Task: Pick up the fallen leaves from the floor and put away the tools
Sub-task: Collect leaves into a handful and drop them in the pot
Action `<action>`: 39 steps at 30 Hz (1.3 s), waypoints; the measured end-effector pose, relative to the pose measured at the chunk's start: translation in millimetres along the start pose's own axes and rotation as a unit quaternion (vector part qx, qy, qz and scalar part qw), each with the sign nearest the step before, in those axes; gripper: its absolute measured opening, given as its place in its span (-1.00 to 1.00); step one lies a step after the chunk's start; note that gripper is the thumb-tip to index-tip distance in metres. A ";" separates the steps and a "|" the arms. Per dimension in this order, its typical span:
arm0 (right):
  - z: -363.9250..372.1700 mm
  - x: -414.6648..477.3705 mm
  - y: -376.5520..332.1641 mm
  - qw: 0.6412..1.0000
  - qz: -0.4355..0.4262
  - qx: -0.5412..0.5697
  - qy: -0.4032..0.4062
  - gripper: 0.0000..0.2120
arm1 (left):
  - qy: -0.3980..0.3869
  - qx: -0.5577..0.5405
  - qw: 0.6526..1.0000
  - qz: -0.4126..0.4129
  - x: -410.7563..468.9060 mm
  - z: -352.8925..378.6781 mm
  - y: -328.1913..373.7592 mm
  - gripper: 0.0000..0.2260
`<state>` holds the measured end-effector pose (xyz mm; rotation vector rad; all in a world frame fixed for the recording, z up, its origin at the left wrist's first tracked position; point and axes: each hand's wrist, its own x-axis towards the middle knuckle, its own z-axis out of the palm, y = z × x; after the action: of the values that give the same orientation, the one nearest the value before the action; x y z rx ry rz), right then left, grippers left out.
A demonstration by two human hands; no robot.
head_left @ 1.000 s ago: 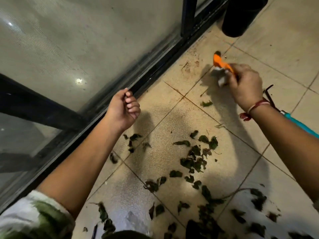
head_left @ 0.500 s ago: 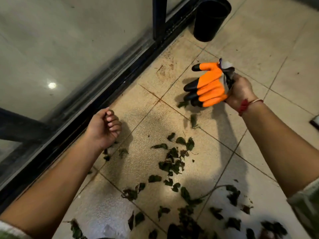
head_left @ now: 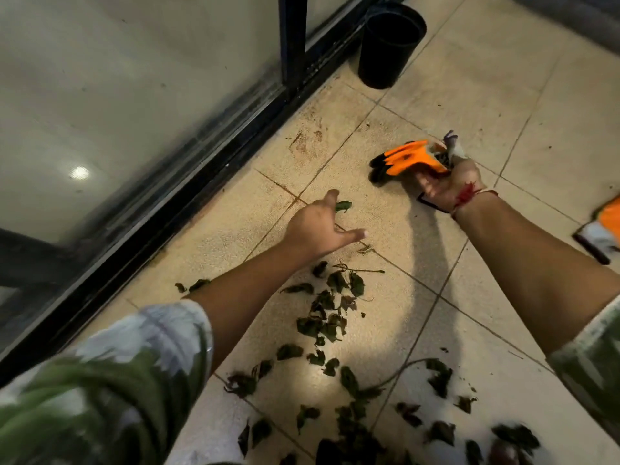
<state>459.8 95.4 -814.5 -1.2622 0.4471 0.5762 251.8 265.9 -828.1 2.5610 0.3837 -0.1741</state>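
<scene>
Leaves w/ btm ones blurred, 2nd glove cut off rt.

Two bare hands, left and right; two orange gloves, one mid-frame, another at right edge; one black pot at top; dozens of fallen leaves scattered below

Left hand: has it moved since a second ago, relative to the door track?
Yes. The left hand has left the black door track, opened, and reached out across the tiles toward a single leaf.
</scene>
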 end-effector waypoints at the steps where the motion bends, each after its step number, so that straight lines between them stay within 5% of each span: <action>1: -0.1 -2.1 1.7 0.999 -0.014 -0.036 0.029 -0.30 | -0.012 0.047 0.999 0.010 7.3 4.1 2.2 -0.08; 3: -2.5 -10.4 11.9 0.980 -0.105 -0.119 0.120 -0.26 | -0.027 0.124 0.992 0.022 17.1 15.1 4.9 -0.05; 5: -0.7 -43.2 29.8 0.915 -0.238 -0.266 0.186 -0.39 | -0.005 0.177 0.983 0.055 18.7 29.2 4.7 -0.20; 7: -8.9 -79.8 62.9 0.849 -0.334 -0.387 0.133 -0.46 | 0.035 0.180 0.979 0.091 14.8 37.1 3.9 -0.45; 11: -27.0 -140.3 126.9 0.769 -0.324 -0.551 0.016 -0.39 | 0.041 0.170 0.974 0.142 1.9 41.1 -3.5 -0.68; 16: -38.0 -163.9 182.0 0.625 -0.290 -0.714 -0.121 -0.24 | 0.093 -0.097 0.990 0.044 -42.8 13.4 -27.1 -0.85; 18: -29.7 -156.3 188.8 0.599 -0.289 -0.737 -0.121 -0.15 | 0.130 -0.269 0.950 -0.093 -64.2 -6.7 -39.7 -0.79; 21: 0.5 -134.2 182.2 0.610 -0.300 -0.724 -0.116 -0.16 | 0.182 -0.511 0.795 -0.272 -93.3 -32.0 -65.5 -0.72; 24: 39.3 -120.9 180.5 0.589 -0.305 -0.729 -0.169 -0.22 | 0.246 -0.630 0.657 -0.332 -117.8 -41.6 -100.1 -0.68; 26: 58.0 -127.8 189.9 0.563 -0.338 -0.713 -0.246 -0.28 | 0.258 -0.673 0.597 -0.353 -125.1 -41.7 -114.1 -0.66; 29: 68.1 -147.3 207.0 0.542 -0.354 -0.675 -0.353 -0.33 | 0.239 -0.711 0.555 -0.358 -123.2 -36.7 -112.1 -0.67; 35: 46.3 -178.1 200.5 0.668 -0.324 -0.621 -0.252 -0.28 | 0.162 -0.759 0.546 -0.317 -98.9 -35.4 -80.5 -0.70; 39: 3.3 -189.4 192.8 0.592 -0.296 -0.709 -0.243 -0.20 | 0.123 -0.762 0.551 -0.318 -85.5 -31.7 -69.4 -0.72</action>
<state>191.3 106.7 -843.6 -2.4762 -1.1949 0.6281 150.7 319.0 -818.5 0.5940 0.9810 0.2209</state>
